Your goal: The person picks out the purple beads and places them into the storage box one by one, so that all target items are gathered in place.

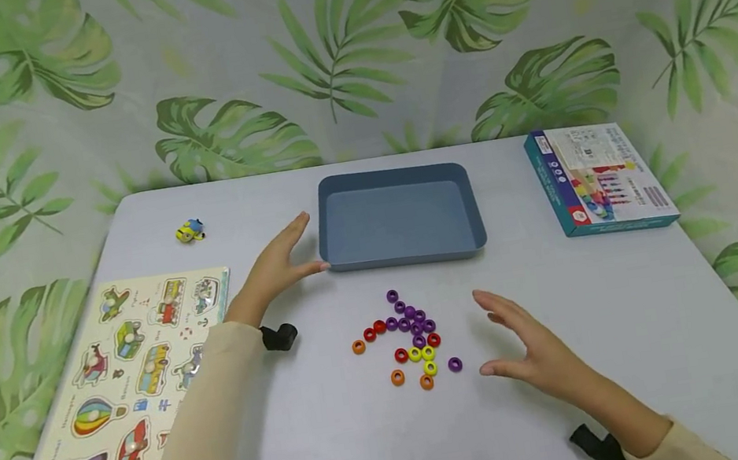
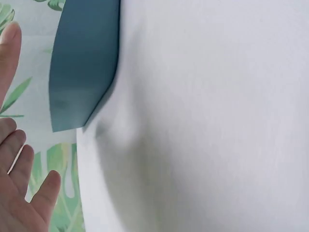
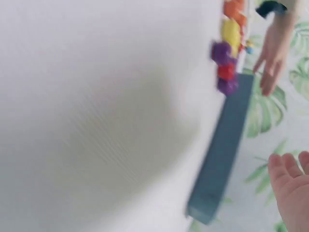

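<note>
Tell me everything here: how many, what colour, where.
Table: 1, white, centre
Leafy backdrop: count unclear, green and pale, surrounding
Tray: 1, blue-grey, back middle
Box: 1, white and teal, back right
Picture board: 1, cream, left
Small figure: 1, yellow and blue, back left
Beads: 20 (10 purple, 4 red, 3 yellow, 3 orange), mid-table
Wrist attachments: 2, black, one each side
Sleeves: 2, cream, foreground
Left hand: 1, bare, beside tray
Right hand: 1, bare, right of beads

Looks forward and down over the table [image 1: 566, 304] from the head; peers low and close from each wrist, tipped sideways; catches the tray [image 1: 399, 221] throughout, beads [image 1: 410, 312] from head and right wrist.
</note>
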A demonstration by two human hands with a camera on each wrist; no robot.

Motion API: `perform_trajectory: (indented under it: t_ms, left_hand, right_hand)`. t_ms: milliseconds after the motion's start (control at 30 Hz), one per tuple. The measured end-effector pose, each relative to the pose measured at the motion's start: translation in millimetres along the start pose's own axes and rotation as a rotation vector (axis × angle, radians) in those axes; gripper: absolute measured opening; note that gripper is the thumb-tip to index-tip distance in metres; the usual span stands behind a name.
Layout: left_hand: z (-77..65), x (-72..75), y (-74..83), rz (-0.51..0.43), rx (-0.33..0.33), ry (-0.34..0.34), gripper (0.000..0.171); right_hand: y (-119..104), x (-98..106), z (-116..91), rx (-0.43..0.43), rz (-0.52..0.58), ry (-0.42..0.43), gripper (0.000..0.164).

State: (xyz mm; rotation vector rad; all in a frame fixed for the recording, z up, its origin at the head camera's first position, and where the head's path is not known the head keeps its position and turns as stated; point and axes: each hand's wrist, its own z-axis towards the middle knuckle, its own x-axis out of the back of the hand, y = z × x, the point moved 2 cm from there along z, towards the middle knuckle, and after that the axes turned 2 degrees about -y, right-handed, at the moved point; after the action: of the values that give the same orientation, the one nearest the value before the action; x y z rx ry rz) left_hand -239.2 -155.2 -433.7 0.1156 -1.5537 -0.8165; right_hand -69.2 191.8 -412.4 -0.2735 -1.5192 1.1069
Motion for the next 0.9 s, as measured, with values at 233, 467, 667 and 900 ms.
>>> perform_trajectory:
  t_ms: [233,467,667,900]
  left_hand:
    - [8.2,-14.3,0.4,-0.085,0.085,-0.07,0.09]
    - [8.1,-19.9,-2.5,-0.093,0.107,-0.073,0.084]
    - [4.4,-23.4,2.3,-0.057,0.107,-0.035,0.082]
    - [-0.4,-27.8,9.5,-0.041,0.088,-0.004,0.082]
  right_hand:
    - [18.6,-28.7,-2.6,0.052,0.163,-0.028,0.065]
    - [8.8,-36.6,-3.1,0.017,0.146,-0.036,0.046]
    - [3.9,-40.3,-1.5,-0.039,0.104,-0.037,0.035]
    - [15.1,-49.1,0.1,0.038,0.056,0.009,0.025]
